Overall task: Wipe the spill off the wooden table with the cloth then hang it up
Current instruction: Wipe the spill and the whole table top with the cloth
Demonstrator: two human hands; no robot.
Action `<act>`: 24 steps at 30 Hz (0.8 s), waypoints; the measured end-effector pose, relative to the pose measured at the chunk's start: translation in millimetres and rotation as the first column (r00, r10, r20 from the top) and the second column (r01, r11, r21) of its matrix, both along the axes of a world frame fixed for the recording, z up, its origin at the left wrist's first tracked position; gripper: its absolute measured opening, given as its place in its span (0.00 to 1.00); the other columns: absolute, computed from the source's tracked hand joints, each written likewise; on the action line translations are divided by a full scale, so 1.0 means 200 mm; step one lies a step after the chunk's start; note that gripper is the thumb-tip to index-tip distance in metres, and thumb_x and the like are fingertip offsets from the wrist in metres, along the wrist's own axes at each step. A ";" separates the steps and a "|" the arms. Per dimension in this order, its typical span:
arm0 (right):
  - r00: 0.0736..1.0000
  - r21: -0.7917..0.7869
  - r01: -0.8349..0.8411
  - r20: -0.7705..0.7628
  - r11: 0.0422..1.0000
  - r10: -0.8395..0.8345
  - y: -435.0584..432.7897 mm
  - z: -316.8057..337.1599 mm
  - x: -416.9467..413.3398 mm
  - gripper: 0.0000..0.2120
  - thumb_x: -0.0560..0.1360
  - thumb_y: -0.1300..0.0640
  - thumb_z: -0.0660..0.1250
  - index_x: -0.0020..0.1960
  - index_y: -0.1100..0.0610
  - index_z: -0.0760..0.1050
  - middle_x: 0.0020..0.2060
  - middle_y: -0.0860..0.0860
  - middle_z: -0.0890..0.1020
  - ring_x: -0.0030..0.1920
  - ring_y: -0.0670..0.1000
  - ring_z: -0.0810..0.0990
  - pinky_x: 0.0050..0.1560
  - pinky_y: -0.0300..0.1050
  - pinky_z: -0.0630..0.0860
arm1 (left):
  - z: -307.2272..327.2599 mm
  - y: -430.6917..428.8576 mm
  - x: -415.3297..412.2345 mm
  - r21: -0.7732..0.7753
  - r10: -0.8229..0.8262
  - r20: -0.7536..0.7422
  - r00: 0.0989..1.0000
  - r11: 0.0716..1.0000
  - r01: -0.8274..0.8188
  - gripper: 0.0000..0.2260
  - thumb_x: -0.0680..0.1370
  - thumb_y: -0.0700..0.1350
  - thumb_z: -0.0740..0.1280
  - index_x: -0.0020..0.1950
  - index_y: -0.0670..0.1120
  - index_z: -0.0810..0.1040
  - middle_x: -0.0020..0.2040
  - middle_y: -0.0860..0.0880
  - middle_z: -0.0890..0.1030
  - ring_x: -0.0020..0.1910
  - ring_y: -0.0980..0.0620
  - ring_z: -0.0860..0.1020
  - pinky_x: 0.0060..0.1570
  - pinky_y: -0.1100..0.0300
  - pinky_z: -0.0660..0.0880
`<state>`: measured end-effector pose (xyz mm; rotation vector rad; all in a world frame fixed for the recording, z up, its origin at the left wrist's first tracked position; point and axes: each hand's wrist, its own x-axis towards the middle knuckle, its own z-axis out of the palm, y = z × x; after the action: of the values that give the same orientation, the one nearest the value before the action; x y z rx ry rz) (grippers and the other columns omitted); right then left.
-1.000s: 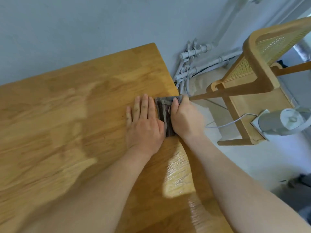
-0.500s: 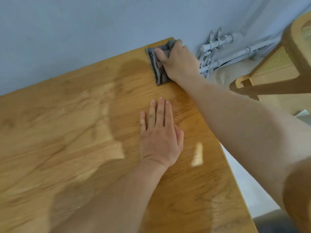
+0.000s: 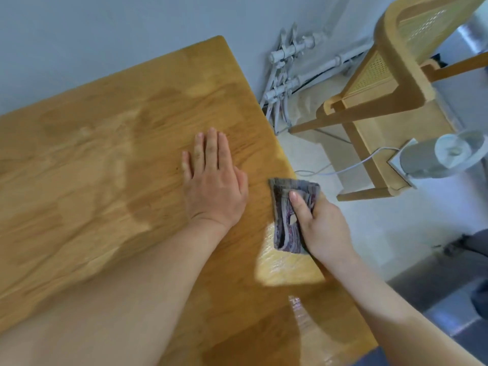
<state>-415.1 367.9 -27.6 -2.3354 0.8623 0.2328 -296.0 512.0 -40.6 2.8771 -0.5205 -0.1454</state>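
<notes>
A folded grey striped cloth lies against the right edge of the wooden table, partly over the side. My right hand grips it, thumb on top. My left hand rests flat on the tabletop just left of the cloth, fingers together and pointing away from me. A damp sheen shows on the wood near the cloth and along the table's near right part. No distinct puddle can be made out.
A wooden chair with a cane back stands on the floor to the right of the table. White pipes run along the wall base behind it. A grey round device with a white cable sits by the chair.
My right hand has drawn the cloth back from the table's far right corner along the right edge to a spot beside my left hand. The left hand stays flat.
</notes>
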 end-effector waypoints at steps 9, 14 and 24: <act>0.994 0.029 -0.075 0.081 0.997 0.072 0.00 -0.07 0.89 0.24 0.81 0.38 0.53 0.61 0.58 0.71 0.54 0.56 0.81 0.55 0.58 0.78 0.44 0.47 0.67 | 0.00 -0.01 0.01 0.026 0.003 -0.002 1.000 1.000 -0.003 0.28 0.78 0.49 0.51 0.77 0.43 0.54 0.78 0.45 0.55 0.77 0.46 0.51 0.74 0.44 0.48; 0.991 0.013 -0.095 0.092 0.995 0.093 0.00 -0.06 0.91 0.23 0.81 0.39 0.53 0.58 0.59 0.70 0.54 0.56 0.80 0.54 0.58 0.78 0.44 0.47 0.66 | -0.01 0.00 0.01 0.035 0.006 0.000 1.000 0.999 -0.006 0.28 0.78 0.50 0.50 0.77 0.43 0.53 0.78 0.47 0.54 0.77 0.47 0.50 0.74 0.44 0.47; 0.999 -0.049 -0.002 -0.033 0.999 0.001 0.03 -0.01 -0.20 0.20 0.79 0.37 0.51 0.55 0.51 0.68 0.48 0.53 0.80 0.49 0.60 0.79 0.43 0.51 0.72 | -0.01 0.00 0.00 0.031 -0.001 0.000 1.000 1.000 0.001 0.27 0.78 0.50 0.49 0.77 0.44 0.53 0.78 0.47 0.53 0.77 0.47 0.49 0.74 0.45 0.46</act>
<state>-455.2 373.7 -30.2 -2.3839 0.8917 0.2538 -296.9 512.0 -42.9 2.9069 -0.5239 -0.1541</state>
